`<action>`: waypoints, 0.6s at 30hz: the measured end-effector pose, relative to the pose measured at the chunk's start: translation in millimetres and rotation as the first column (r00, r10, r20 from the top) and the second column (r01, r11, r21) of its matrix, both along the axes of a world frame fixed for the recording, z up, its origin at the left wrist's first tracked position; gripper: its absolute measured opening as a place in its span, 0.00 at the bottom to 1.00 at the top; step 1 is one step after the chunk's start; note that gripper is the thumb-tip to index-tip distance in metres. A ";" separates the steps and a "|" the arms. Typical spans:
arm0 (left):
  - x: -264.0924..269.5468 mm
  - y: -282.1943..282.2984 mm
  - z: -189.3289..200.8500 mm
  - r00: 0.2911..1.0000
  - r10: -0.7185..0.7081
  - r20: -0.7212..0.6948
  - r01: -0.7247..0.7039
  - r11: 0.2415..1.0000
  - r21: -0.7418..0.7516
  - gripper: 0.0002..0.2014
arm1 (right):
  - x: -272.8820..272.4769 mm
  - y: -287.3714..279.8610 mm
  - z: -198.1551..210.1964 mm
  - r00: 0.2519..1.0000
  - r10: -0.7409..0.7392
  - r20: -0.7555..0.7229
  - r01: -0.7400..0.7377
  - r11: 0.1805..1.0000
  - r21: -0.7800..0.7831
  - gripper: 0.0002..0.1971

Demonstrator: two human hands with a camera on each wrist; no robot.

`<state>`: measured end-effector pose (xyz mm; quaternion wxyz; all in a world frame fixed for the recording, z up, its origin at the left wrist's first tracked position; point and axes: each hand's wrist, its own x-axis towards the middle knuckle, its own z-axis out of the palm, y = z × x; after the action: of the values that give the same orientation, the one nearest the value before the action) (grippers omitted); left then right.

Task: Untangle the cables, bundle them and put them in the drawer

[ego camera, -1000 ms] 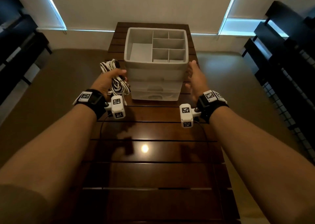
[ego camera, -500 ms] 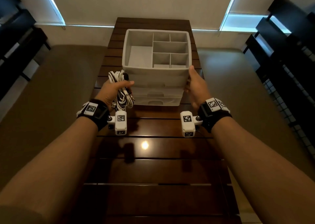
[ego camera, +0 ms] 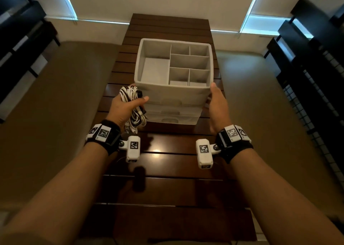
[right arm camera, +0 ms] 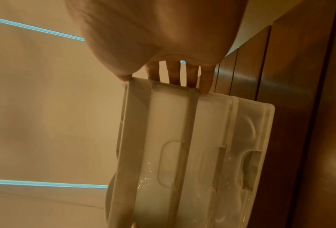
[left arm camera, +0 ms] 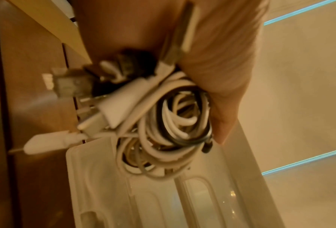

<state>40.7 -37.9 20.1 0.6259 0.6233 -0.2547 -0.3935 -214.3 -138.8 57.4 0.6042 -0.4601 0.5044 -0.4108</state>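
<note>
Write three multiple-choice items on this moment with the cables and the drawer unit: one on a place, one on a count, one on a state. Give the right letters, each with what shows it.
1. Where is the cable bundle?
A. In the left hand, beside the drawer unit
B. In the top tray
C. Lying on the table

2. How many compartments does the unit's top tray have?
A. Two
B. Six
C. Nine

3. What state are the unit's front drawers in?
A. All closed
B. The top one pulled out
C. All taken out

Answers:
1. A: the left hand's fingers curl round the white and black coils at the unit's left front corner.
2. B: one large bay on the left and five smaller ones on the right, as the head view shows.
3. A: the drawer fronts sit flush, while the right hand rests against the unit's right side.
</note>
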 end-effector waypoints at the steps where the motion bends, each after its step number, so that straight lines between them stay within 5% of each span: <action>1: -0.1 1.4 0.6 1.000 0.000 0.012 0.000 1.000 -0.003 0.24 | -0.4 2.1 1.4 1.000 0.002 0.003 -0.002 1.000 0.004 0.14; 6: 3.7 5.8 5.9 0.997 -0.053 0.054 0.053 0.999 0.005 0.23 | -2.3 5.5 -12.7 0.995 -0.101 -0.015 0.102 0.992 0.075 0.27; 11: 20.8 22.7 21.8 0.994 -0.003 0.109 0.006 1.000 -0.028 0.27 | -5.9 21.0 -46.6 0.968 -0.189 -0.165 0.220 0.956 0.196 0.09; 15: 26.6 19.7 65.0 0.976 0.183 0.118 -0.174 0.981 -0.085 0.22 | 10.9 35.6 -61.4 0.993 0.027 -0.113 0.008 0.955 0.296 0.06; 18: 27.1 -7.6 94.1 0.957 0.137 0.254 -0.128 0.990 -0.051 0.13 | 38.0 43.8 -61.4 0.991 0.123 0.045 -0.131 0.919 0.371 0.06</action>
<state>67.9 -45.5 114.3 0.6230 0.6740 -0.2979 -0.2622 -176.3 -95.0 -3.9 0.7112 -0.3642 0.5363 -0.2720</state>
